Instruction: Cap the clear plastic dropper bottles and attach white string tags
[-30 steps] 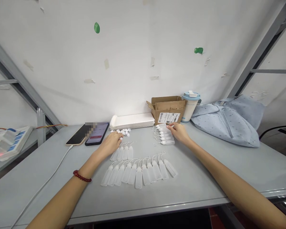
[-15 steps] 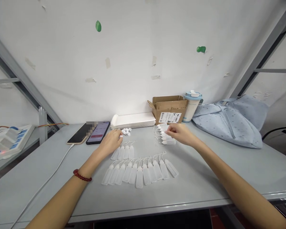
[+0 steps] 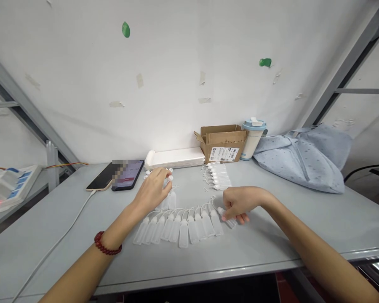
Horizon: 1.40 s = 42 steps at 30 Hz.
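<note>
A row of several small clear squeeze bottles (image 3: 180,226) with tethered caps lies across the grey table (image 3: 271,244). My right hand (image 3: 240,202) is curled over the bottle at the right end of that row (image 3: 227,219), fingers closed on it. My left hand (image 3: 153,189), raised a little above a shorter group of bottles (image 3: 169,201), pinches a small white cap (image 3: 169,177). A pile of loose white caps (image 3: 148,172) lies just beyond it. Another stack of bottles (image 3: 217,179) lies further back.
Two phones (image 3: 116,176) lie at the back left, one on a white cable (image 3: 66,235). Flat white trays (image 3: 177,158), an open cardboard box (image 3: 222,143), a lidded cup (image 3: 252,139) and a pale blue cloth bag (image 3: 303,158) line the back wall.
My right hand came from the far stack of bottles down to the right end of the near row. My left hand lifted off the table with a cap.
</note>
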{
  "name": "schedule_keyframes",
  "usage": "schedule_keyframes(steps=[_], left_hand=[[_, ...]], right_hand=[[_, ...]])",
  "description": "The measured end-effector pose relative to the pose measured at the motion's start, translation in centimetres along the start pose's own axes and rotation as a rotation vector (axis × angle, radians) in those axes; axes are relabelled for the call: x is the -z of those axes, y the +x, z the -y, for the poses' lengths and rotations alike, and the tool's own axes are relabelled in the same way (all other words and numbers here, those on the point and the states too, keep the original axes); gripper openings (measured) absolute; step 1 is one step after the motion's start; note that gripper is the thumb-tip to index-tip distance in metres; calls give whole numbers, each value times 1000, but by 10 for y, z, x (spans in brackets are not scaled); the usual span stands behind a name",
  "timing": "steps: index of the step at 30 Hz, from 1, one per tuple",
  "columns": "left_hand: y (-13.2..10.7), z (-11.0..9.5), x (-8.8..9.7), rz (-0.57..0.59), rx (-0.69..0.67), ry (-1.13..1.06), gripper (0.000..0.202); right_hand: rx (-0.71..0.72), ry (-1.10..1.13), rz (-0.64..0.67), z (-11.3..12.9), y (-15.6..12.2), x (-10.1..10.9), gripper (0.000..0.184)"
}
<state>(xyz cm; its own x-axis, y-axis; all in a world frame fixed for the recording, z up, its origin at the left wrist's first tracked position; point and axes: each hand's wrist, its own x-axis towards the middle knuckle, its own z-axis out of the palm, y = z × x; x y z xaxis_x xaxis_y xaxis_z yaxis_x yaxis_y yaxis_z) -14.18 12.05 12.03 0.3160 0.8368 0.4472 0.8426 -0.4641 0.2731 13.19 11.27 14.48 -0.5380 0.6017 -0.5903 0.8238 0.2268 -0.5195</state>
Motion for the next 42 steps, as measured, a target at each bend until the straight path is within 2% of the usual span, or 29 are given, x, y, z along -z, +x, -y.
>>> schedule_keyframes(steps=[6,10,16,20,22,27,31,38,42], left_hand=[[-2,-6,0,27,-77,-79,17],[-3,-13,2,79,-35,-197,16],[-6,-32,7,199,13,-446,16],[-11,-43,9,230,-8,-563,21],[-13,-46,8,247,-12,-577,21],[-13,-42,1,186,-2,-547,22],[-13,-40,-2,176,36,-533,20],[-11,-43,2,310,135,-744,25],[-10,-43,3,336,176,-761,24]], right_hand=[[17,-11,-95,-12,6,5,35],[105,46,-226,-12,7,8,28],[332,134,-533,1,16,-1,17],[340,-65,-783,4,32,-16,18],[351,-201,-863,4,40,-23,18],[478,-420,-972,3,50,-34,17],[560,-472,-1056,4,49,-37,19],[691,-530,-1166,6,49,-40,17],[733,-557,-1211,8,48,-42,16]])
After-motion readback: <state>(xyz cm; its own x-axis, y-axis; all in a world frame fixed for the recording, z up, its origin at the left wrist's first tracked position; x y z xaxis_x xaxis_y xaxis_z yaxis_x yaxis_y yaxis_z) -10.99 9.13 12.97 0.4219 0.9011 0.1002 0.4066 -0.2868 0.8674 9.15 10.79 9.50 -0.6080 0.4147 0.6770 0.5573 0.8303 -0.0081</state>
